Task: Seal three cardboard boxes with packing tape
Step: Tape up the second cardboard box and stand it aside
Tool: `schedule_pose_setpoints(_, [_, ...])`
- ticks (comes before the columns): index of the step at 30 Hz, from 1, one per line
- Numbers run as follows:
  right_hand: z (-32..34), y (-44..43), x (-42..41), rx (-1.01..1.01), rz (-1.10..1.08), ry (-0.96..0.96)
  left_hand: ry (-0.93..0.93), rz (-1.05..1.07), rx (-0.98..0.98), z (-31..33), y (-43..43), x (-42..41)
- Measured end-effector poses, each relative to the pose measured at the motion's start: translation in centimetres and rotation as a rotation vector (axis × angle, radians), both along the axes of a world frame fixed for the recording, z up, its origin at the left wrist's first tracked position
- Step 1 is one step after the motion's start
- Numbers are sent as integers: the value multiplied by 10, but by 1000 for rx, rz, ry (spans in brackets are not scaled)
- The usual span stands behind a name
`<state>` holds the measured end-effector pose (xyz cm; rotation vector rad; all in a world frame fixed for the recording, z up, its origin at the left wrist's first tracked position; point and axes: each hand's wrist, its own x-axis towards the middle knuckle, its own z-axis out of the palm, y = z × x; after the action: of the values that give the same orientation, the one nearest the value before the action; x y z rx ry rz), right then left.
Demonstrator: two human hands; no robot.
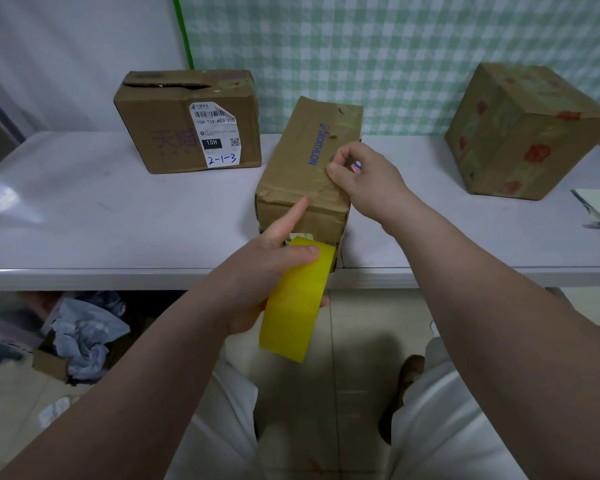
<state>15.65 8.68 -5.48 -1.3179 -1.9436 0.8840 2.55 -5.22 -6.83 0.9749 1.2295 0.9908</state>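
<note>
Head view: middle box (302, 161) being taped.
The tape roll (297, 306) is gripped by the left hand (267, 268) just below the box's near face, index finger stretched onto the near edge. On the box top a small item (355, 167) is pinched by the right hand (364, 181). Tape should be kept taut and rubbed flat.

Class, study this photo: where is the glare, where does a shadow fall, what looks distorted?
Head view: glare on the table at left; a shadow lies on the floor below the tape roll; the wide lens tilts the flowered box outward.
</note>
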Motion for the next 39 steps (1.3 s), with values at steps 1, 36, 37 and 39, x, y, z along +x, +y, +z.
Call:
schedule_pose_setpoints(1, [0,-1,0,-5,3,3,-8,7,1,0,0,0])
schedule_pose_setpoints(36, [-4,-31,14,376,15,-376,-44,88,-258,-6,3,15])
schedule_pose_setpoints(37, [-4,-31,15,380,17,-379,-45,94,-272,-8,2,16])
schedule_pose_setpoints(39, [-4,-31,15,389,22,-385,-45,103,-277,-11,0,18])
